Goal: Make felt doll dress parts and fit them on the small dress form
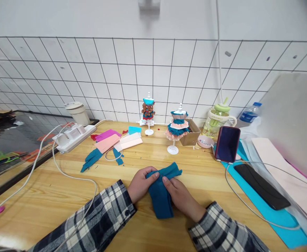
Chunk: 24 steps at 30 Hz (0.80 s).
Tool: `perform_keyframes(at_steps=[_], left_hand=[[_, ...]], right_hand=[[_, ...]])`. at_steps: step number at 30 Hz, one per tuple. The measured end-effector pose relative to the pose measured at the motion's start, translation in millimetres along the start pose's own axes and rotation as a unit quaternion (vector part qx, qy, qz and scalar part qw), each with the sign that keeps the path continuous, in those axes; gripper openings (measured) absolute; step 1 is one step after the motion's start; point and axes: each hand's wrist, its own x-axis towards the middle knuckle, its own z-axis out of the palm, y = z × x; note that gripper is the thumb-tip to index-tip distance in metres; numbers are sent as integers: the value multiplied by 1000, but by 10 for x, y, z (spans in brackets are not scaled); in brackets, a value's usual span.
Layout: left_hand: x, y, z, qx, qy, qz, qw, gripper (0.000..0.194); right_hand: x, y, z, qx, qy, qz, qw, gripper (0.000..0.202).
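Between my two hands is a folded piece of dark teal crepe paper (161,199), held above the table's front middle. My left hand (142,182) pinches its upper left part with the thumb on top. My right hand (181,196) grips its right side, thumb close to the left one. One end of the paper sticks out up and to the right; a wider part hangs down. Behind the hands stands a small dress form (179,127) in a layered teal and pink paper dress. Farther back is another dress form (148,112) with a brown and blue outfit.
Left of centre lie teal scraps (91,159) and folded pink paper (108,142). A power strip (76,138) with white cables and a cup (77,112) stand at left. At right are a phone (227,144), a black case (261,185), blue sheets (270,217), a jug (216,122) and a cardboard box (192,134).
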Motion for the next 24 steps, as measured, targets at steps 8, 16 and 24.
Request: perform_keyframes(at_steps=[8, 16, 24], left_hand=[[1, -1, 7, -5, 8, 10, 1000, 31], [9, 18, -5, -10, 37, 3, 999, 29], [5, -13, -1, -22, 7, -3, 1000, 29]], right_hand=[[-15, 4, 17, 2, 7, 10, 1000, 51], [-23, -9, 24, 24, 2, 18, 1000, 45], [-29, 4, 32, 45, -6, 38, 998, 50]])
